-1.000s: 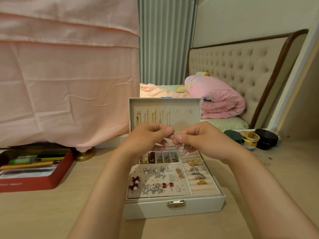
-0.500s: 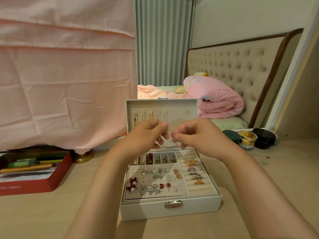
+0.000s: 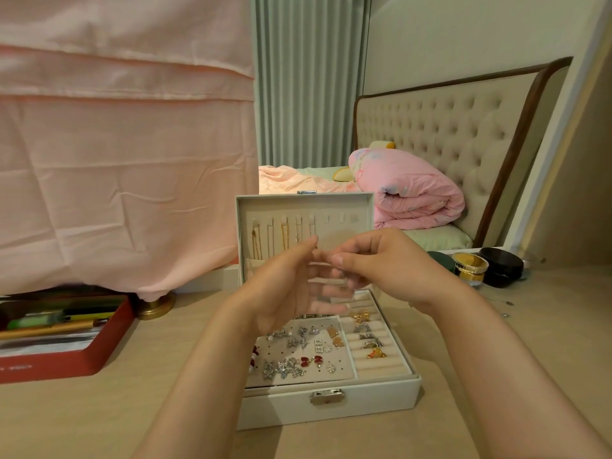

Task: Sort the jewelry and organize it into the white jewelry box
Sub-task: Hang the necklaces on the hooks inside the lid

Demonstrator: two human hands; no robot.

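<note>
The white jewelry box [image 3: 281,405] stands open on the table in front of me, its lid [image 3: 347,207] upright. Gold necklaces [image 3: 284,236] hang from hooks inside the lid. Several earrings [image 3: 298,362] sit on the perforated panel, and rings [image 3: 369,342] fill the roll slots to the right. Both hands hover above the tray, in front of the lid. My right hand [image 3: 381,260] pinches something very thin between thumb and forefinger, probably a fine chain. My left hand [image 3: 281,286] is blurred, its fingers spread and its fingertip touching the right fingertips.
A red box [image 3: 66,362] with pens sits at the left, beside a brass lamp base [image 3: 155,306]. A gold jar [image 3: 470,266] and a black lid [image 3: 501,263] stand at the right. Tiny loose pieces [image 3: 505,314] lie near them. Pink cloth hangs at the left, with a bed behind.
My left hand has loosened from its pinch and spread its fingers. The right hand keeps its pinch. The view has shifted slightly.
</note>
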